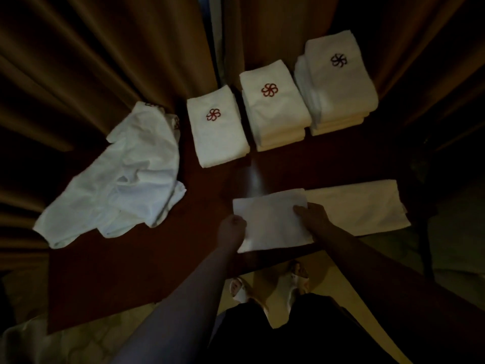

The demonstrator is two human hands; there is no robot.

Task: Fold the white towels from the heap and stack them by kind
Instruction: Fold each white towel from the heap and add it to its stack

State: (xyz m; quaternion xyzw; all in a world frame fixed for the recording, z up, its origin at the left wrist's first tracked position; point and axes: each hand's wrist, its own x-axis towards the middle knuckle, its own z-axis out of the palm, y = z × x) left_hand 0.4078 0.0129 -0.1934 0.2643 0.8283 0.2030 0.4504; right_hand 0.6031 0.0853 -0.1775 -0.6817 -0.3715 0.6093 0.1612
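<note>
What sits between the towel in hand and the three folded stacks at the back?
Nothing visible. Only bare table lies between the held towel, gripped by left hand and right hand, and the stacks. The heap lies off left.

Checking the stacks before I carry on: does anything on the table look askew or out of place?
Mostly tidy. The three folded stacks sit in a row, logos up. The unfolded heap lies rumpled at left. The towel being folded, held by the left hand and right hand, lies slightly skewed across its own unfolded part.
</note>
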